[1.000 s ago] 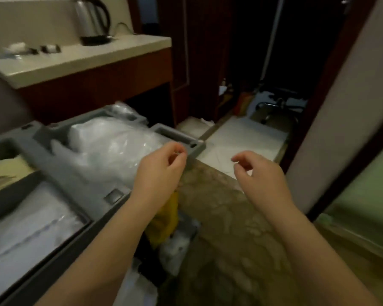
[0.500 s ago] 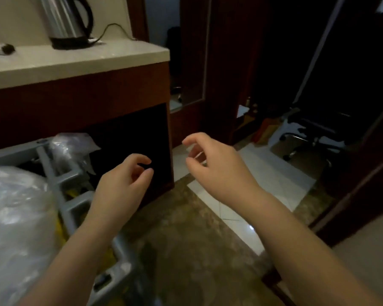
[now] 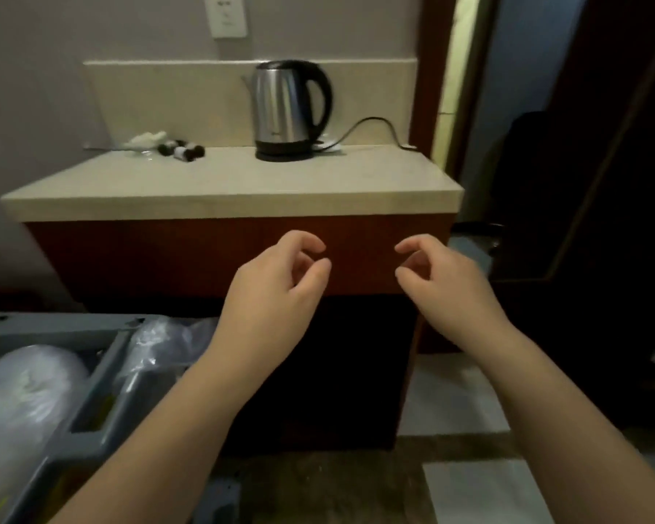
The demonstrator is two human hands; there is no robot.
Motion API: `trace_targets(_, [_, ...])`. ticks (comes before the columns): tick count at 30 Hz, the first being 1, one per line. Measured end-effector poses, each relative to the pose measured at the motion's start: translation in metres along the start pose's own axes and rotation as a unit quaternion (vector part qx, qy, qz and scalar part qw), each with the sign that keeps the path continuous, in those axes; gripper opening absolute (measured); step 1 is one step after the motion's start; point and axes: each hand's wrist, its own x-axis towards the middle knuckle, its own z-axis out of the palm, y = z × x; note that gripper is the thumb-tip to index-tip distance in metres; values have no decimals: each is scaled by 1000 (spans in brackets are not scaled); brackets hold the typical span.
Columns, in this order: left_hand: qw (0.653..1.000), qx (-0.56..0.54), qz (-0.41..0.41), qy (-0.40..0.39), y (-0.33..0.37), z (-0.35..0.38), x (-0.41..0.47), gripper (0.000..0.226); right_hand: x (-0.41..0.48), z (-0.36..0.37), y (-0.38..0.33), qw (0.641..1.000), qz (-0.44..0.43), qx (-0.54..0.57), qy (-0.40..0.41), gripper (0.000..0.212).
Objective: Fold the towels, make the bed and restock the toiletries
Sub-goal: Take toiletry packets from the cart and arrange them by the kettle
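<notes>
Left of the kettle [image 3: 286, 107], the small dark items [image 3: 182, 150] and the white thing [image 3: 144, 139] on the desk [image 3: 224, 187] are too blurred to name. Above the kettle, the top edge cuts the wall socket [image 3: 225, 17]. Far below-left of it, the grey cart [image 3: 53, 327] runs off frame.

The kettle [image 3: 284, 107] at the desk's [image 3: 243, 187] back edge has a shiny steel body with a glossy black plastic handle and base. The desk top looks like pale, smooth, matt stone, and its front is reddish-brown wood with a dull sheen. Small bottles [image 3: 182, 151] near the back left corner are dark and glossy. The cart [image 3: 53, 329] is matt grey plastic and holds crinkled, glossy clear plastic bags [image 3: 23, 402]. The floor [image 3: 318, 485] is mottled brown polished stone
</notes>
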Motion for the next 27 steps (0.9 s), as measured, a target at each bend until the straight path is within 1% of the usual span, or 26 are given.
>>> trace_targets(4, [994,55,-78,48,-24,-12,62,21,110,24,-34,995,-72,43,-61,21])
trace_targets(7, [983,104,-110,108,-71,-32,106,26,176,55,-63,984,-137,65,-94,21])
trace_targets(9, [976,134,-120,124,-107,-42,139,33,218,82,-72,980,-167,57,-97,23])
trace_targets(12, [971,171,-120,116,-165,-57,197,48,289,129,-88,975,-181,47,-117,26])
trace_targets(14, [967,197,-123,105,-204,-73,246,57,345,156,-107,975,-170,52,-137,28])
trace_targets(17, [959,233,-154,46,-258,-93,318,71,422,206,-138,973,-163,40,-156,35])
trace_targets(19, [955,235,-179,12,-290,-99,360,77,463,243,-152,972,-153,16,-177,41])
trace_targets(21, [955,225,-191,11,-319,-101,394,74,492,280,-161,970,-142,-5,-198,47])
trace_targets(24, [959,202,-195,31,-358,-104,434,60,520,326,-177,965,-147,-19,-215,55])
trace_targets(27, [968,197,-141,62,-381,-108,457,36,533,363,-192,957,-159,-60,-236,58])
